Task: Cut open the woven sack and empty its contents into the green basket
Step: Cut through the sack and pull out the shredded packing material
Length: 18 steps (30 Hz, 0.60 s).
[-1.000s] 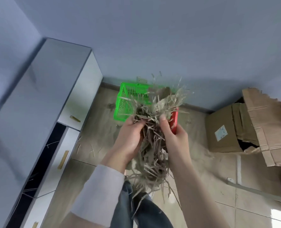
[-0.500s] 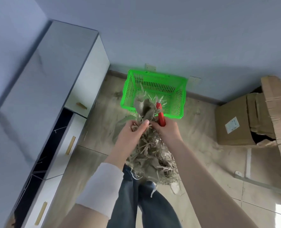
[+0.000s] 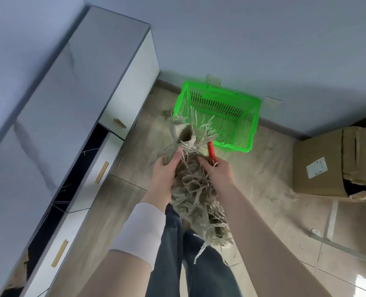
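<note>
Far left, a long white cabinet [image 3: 105, 116] with wooden drawer pulls runs along the wall. My left hand [image 3: 164, 179], a white cuff at its wrist, is closed around the left side of a frayed woven sack [image 3: 196, 189], which I hold up in front of my legs, above the floor. Loose pale strips stick out all over the sack, and its ragged open mouth points away from me, toward the green basket [image 3: 218, 116]. The basket sits on the floor against the far wall, just beyond the sack's mouth; it looks empty, though its near corner is hidden. My right hand [image 3: 219, 175] grips the right side of the sack and also clamps a red-handled cutter [image 3: 211, 153], its handle poking up from my fist. The sack seems light, limp and shedding, so I judge it best held low on both sides with the mouth tipped down over the basket. Far right, a torn cardboard box [image 3: 327, 163] stands on the floor. It has a white label [image 3: 317, 170], but the print is too small to read.
</note>
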### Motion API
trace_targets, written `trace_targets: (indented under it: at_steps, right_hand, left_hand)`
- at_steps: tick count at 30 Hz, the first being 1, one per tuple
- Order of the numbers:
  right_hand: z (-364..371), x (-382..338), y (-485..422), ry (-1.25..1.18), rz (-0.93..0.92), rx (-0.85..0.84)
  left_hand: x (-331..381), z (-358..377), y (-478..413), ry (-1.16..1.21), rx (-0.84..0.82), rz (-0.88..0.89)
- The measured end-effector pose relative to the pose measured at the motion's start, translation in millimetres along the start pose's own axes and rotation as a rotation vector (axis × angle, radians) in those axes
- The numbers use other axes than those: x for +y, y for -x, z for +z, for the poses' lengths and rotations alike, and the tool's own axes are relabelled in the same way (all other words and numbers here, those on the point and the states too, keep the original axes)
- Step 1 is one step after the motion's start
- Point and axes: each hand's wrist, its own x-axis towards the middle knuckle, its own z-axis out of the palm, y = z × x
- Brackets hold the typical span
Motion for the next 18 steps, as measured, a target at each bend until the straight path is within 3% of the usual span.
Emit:
trace_targets:
  at_steps: [4, 9, 11, 14, 18]
  right_hand:
    - [-10.0, 6.8, -5.2, -0.057, 0.045, 0.073]
    - [4.9, 5.5, -6.6, -0.021, -0.04, 0.013]
    - [9.5, 1.6, -6.4, 0.043, -0.115, -0.015]
    - [10.0, -3.7, -5.7, 0.101, -0.156, -0.045]
    - [-13.3, -4.5, -12.6, 0.055, 0.107, 0.067]
  left_hand:
    - [3.9, -30.2, -13.6, -0.123, 0.145, 0.137]
    - [11.3, -30.7, -11.6, -0.729, 0.314, 0.494]
    - [21.2, -23.2, -7.0, -0.861, 0.326, 0.594]
    - [34.2, -15.1, -11.4, -0.88, 0.171, 0.471]
    - [32.1, -24.3, -25.2, -0.499, 0.086, 0.274]
